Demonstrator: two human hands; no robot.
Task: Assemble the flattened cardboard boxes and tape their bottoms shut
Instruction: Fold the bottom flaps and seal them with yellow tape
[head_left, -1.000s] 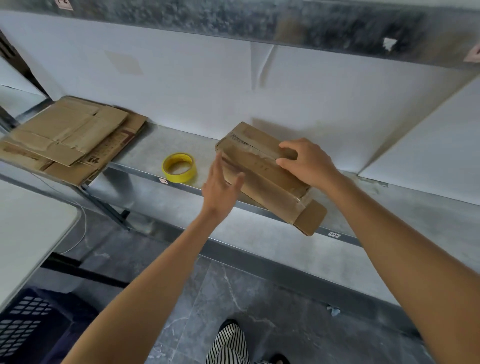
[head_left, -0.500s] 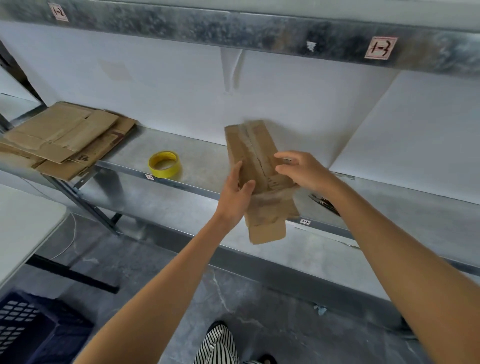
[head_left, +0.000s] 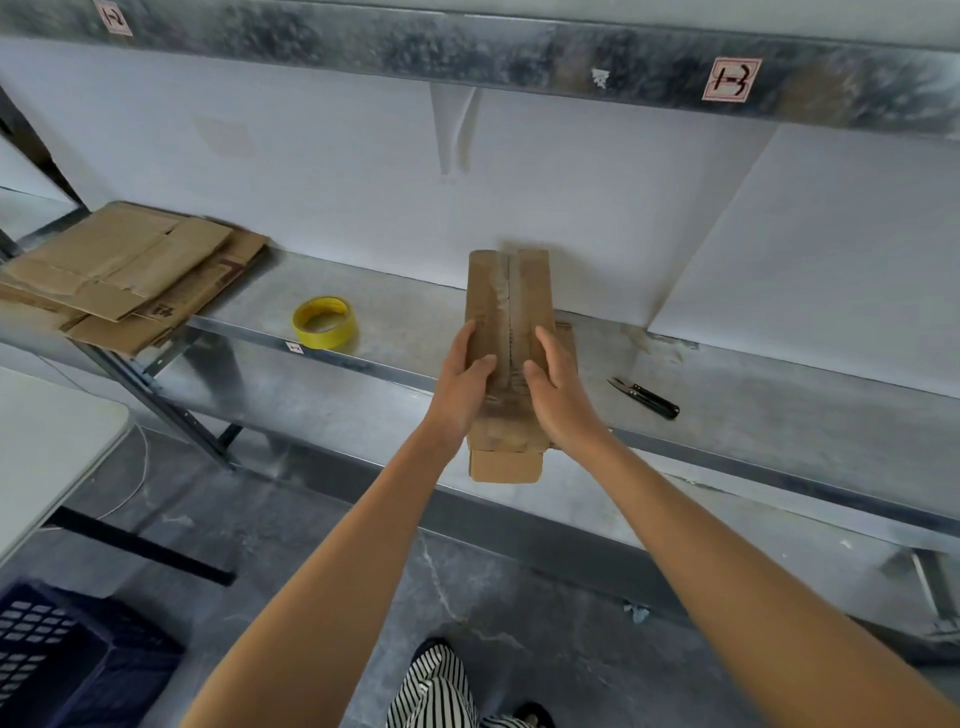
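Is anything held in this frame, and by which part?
The cardboard box: the left hand and right hand press flat on its two top flaps, either side of the centre seam, towards its near end.

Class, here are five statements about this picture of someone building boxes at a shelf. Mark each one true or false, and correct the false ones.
1. Both the left hand and the right hand touch the cardboard box. True.
2. The yellow tape roll lies to the right of the box. False: it lies to its left.
3. Black snips lie on the shelf, right of the box. True.
4. The left hand holds the tape roll. False: the roll lies untouched on the shelf.
5. Flattened cardboard is stacked at the shelf's left end. True.
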